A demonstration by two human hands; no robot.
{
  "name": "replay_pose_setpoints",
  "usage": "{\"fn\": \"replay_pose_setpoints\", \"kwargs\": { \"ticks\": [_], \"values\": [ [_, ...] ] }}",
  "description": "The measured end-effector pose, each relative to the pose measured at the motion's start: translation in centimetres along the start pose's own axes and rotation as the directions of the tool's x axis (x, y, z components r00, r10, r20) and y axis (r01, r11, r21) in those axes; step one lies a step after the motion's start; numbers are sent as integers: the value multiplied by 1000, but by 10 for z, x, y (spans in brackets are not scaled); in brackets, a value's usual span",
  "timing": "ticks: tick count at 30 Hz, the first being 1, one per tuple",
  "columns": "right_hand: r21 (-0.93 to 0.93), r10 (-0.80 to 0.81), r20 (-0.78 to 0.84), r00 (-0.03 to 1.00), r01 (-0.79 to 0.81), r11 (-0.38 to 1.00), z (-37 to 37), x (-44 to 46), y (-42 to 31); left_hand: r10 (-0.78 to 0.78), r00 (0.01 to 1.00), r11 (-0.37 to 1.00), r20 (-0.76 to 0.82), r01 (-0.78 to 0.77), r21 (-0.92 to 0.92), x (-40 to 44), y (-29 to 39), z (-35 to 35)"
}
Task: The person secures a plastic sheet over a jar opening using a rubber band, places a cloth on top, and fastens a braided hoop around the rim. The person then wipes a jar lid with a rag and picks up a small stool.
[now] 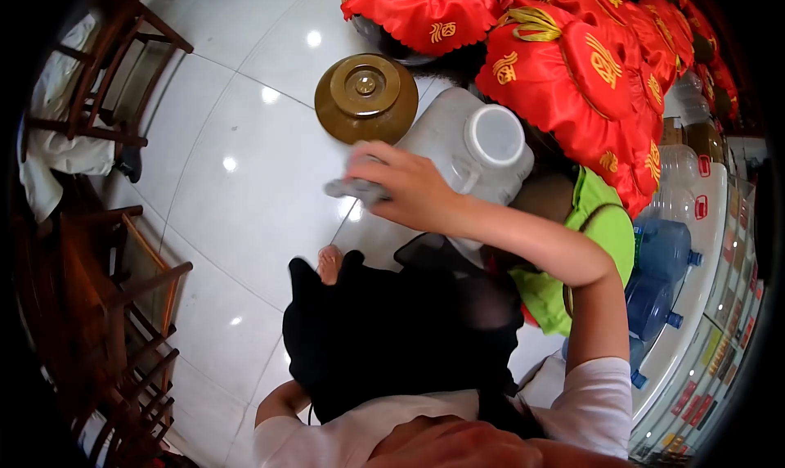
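My right hand point(401, 182) is closed round a grey, crumpled cloth point(357, 190), held in front of my body above the tiled floor. Just beyond that hand stands a brown glazed jar point(365, 100) with a round lid. A large translucent plastic jug point(454, 132) with a white cap point(496, 135) is right beside my hand and forearm. My left arm hangs at my side near the bottom of the view; its hand is hidden behind my black clothing.
Red cloth-covered jars point(564, 67) with yellow lettering crowd the upper right. A bright green cloth point(605, 231) lies below them. Blue water bottles point(666, 251) stand by a glass display counter point(711, 321) at the right. Wooden chairs point(123, 304) line the left; a person's shoe point(129, 164) shows there.
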State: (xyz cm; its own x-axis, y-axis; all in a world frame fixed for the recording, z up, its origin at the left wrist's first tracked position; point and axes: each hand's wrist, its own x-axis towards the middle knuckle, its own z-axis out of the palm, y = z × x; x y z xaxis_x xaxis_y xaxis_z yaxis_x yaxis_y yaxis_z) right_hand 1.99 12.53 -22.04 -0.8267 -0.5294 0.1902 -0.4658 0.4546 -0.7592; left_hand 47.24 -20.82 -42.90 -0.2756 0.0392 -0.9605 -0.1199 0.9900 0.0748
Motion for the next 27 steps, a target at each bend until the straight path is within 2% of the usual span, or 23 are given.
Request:
{"fn": "replay_pose_setpoints", "kwargs": {
  "ticks": [1, 3, 4, 6, 7, 9, 13, 18, 24, 27],
  "values": [
    [-55, -40, 21, 999, 42, 998, 11, 24, 17, 6, 1000, 1000, 27, -6, 8, -2, 2, -3],
    [-213, -201, -66, 977, 183, 960, 41, 66, 57, 7, 997, 999, 78, -9, 31, -6, 4, -10],
    [-202, -186, -61, 981, 170, 965, 53, 85, 74, 6, 995, 999, 102, -9, 37, -11, 6, -12],
    [-500, -150, 133, 980, 197, 843, 69, 114, 102, 2, 990, 999, 140, -9, 48, -18, 7, -17],
    [-490, -140, 137, 981, 190, 851, 72, 121, 115, 0, 987, 999, 158, -7, 45, -22, 7, -20],
    [-577, -250, 234, 939, 341, 742, 72, 128, 137, 1, 983, 999, 185, -9, 43, -30, 11, -22],
    [-508, -263, 250, 932, 358, 784, 76, 125, 153, 5, 970, 999, 245, -13, 30, -50, 13, -27],
    [-477, -198, 463, 864, 431, 765, 61, 129, 152, -3, 955, 1000, 297, 0, 10, -83, 17, -29],
    [-394, -247, 495, 833, 469, 790, 61, 127, 164, -19, 943, 1000, 333, 20, -1, -154, 18, -21],
    [-420, -241, 531, 813, 499, 758, 60, 130, 163, -25, 937, 999, 347, 31, -13, -190, 22, -22]
  ]
}}
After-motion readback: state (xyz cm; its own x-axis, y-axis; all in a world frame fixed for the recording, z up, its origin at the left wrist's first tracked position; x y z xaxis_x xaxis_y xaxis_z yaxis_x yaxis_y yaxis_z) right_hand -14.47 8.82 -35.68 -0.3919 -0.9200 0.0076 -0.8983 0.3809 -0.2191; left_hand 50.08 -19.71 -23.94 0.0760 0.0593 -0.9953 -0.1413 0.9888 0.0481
